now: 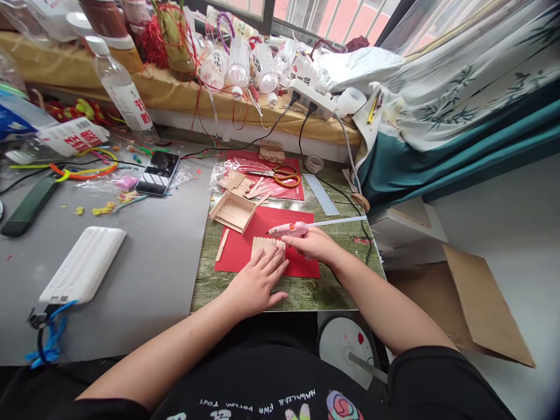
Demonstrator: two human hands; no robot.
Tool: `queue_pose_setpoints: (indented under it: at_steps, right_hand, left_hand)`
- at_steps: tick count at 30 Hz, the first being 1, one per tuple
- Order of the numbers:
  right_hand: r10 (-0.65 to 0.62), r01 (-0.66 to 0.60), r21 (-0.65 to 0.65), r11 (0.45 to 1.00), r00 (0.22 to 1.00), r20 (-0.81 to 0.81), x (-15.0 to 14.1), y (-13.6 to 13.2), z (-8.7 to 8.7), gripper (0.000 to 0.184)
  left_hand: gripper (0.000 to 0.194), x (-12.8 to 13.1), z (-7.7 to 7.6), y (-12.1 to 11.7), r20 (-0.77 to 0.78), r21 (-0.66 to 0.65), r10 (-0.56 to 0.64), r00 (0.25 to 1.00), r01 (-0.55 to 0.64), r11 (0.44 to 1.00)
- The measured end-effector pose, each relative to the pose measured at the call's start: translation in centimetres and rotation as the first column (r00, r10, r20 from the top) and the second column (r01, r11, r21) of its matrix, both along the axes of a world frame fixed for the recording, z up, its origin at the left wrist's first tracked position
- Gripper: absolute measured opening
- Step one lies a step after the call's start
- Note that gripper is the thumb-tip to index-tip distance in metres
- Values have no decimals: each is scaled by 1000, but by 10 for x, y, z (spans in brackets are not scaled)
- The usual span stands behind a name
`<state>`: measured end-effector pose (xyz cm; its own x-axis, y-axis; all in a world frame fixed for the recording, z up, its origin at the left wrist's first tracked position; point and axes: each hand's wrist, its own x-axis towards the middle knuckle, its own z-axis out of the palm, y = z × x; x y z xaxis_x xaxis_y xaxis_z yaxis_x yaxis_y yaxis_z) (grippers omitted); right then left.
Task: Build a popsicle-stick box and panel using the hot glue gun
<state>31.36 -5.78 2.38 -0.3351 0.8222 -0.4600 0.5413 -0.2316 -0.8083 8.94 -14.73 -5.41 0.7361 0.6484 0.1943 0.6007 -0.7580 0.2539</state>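
My left hand (258,280) lies flat with fingers spread on a small panel of wooden craft sticks (265,245) that rests on a red sheet (238,248). My right hand (312,244) is closed round a pink hot glue gun (289,230), its nozzle pointing left just above the panel's far edge; a clear glue stick (336,221) pokes out of its back. A small open box made of sticks (232,211) stands just beyond, and one loose stick (222,244) lies to the left of the red sheet.
Orange-handled scissors (284,174) and loose sticks (238,182) lie on a second red sheet further back. A phone (157,172), white power bank (83,264), plastic bottle (122,87) and power strip (311,97) with cables surround the green mat (315,291). Cardboard (485,303) lies at the right.
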Motion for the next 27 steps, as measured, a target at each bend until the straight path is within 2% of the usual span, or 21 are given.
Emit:
queue_pose_setpoints:
  at_steps: [10, 15, 20, 23, 27]
  right_hand:
    - [-37, 38, 7, 999, 998, -55, 3, -2, -2, 53]
    - [-220, 212, -59, 975, 955, -198, 2, -20, -22, 57]
    - [-332, 323, -75, 943, 913, -238, 2, -31, -41, 51]
    - [-315, 307, -71, 949, 926, -209, 3, -32, -39, 53]
    - [-212, 209, -34, 977, 968, -131, 3, -32, -27, 55]
  left_hand:
    - [81, 1, -3, 1, -24, -26, -9, 1000, 8, 1000]
    - [83, 1, -3, 1, -37, -27, -13, 999, 12, 1000]
    - [84, 1, -3, 2, -32, -40, -18, 999, 17, 999]
    - [84, 1, -4, 2, -35, -44, -21, 999, 19, 999]
    - [84, 1, -4, 2, -44, -46, -20, 999, 18, 999]
